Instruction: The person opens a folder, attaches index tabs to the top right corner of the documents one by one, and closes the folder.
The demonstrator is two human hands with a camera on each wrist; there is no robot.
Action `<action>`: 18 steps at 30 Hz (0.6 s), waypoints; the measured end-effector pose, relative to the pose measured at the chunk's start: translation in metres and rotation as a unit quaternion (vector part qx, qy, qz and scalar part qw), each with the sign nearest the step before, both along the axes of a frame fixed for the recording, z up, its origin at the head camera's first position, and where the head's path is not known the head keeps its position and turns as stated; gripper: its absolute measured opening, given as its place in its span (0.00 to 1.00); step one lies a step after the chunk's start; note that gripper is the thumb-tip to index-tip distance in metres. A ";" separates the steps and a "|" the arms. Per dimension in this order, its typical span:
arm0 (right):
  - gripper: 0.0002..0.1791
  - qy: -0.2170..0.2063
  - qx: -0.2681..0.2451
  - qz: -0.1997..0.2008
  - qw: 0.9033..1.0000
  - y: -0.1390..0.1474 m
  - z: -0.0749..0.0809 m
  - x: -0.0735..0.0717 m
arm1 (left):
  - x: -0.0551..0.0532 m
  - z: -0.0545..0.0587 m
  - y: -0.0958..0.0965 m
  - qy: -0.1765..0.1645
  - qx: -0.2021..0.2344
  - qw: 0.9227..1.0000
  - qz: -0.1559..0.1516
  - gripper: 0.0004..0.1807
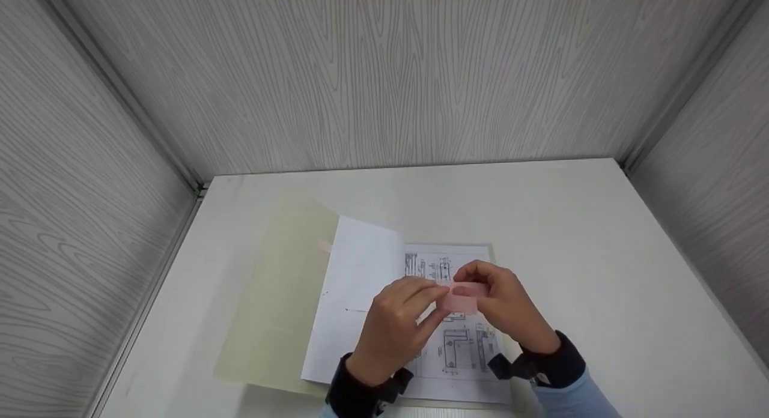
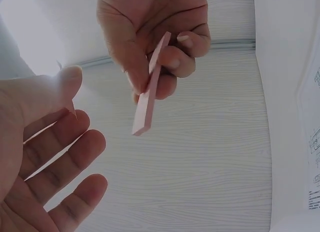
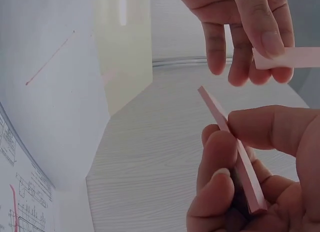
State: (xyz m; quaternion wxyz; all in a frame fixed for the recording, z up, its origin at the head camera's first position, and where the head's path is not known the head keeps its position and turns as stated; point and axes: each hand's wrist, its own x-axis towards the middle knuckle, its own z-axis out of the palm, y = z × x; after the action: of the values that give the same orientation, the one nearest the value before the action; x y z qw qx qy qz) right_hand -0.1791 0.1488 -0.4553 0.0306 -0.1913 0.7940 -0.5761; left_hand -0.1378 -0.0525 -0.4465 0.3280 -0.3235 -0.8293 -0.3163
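My right hand (image 1: 507, 301) holds a thin pad of pink sticky notes (image 3: 245, 167) between thumb and curled fingers. Just to its left, my left hand (image 1: 396, 322) pinches a single pink sticky note (image 3: 297, 57) by one end, thumb against fingers. In both wrist views the note and the pad are apart; the left wrist view shows the note nearly edge-on. Both hands are above an open folder with a pale yellow-green cover (image 1: 270, 310). Beneath them lies a page of printed technical drawings (image 1: 462, 376).
A white sheet (image 1: 363, 256) stands partly turned over at the left of the folder, with a thin red line on it. A pale pink tab (image 1: 324, 246) shows by the cover. The white table (image 1: 601, 256) is bounded by grey wood-grain panels (image 1: 384, 75).
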 end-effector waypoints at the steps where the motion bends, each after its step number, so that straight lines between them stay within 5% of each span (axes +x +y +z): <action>1: 0.10 -0.003 -0.002 -0.005 1.000 0.005 -0.006 -0.006 | 0.000 0.000 0.000 -0.002 -0.001 1.000 0.002 0.12; 6: 0.15 -0.021 0.010 -0.053 0.998 0.033 -0.027 -0.048 | -0.002 0.001 0.000 -0.003 0.007 1.000 0.007 0.12; 12: 0.15 -0.082 0.092 -0.121 0.985 0.055 -0.051 -0.112 | -0.002 0.000 -0.001 -0.003 0.017 1.000 0.007 0.12; 18: 0.13 -0.106 0.161 -0.155 0.969 0.053 -0.068 -0.144 | -0.003 0.001 -0.002 -0.009 0.015 1.000 0.007 0.11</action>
State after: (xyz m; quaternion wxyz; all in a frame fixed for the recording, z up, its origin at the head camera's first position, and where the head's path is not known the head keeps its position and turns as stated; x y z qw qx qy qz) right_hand -0.3234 0.2021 -0.5233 0.0555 0.0032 0.8885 -0.4556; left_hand -0.1404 -0.0547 -0.4458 0.3274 -0.3099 -0.8298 -0.3289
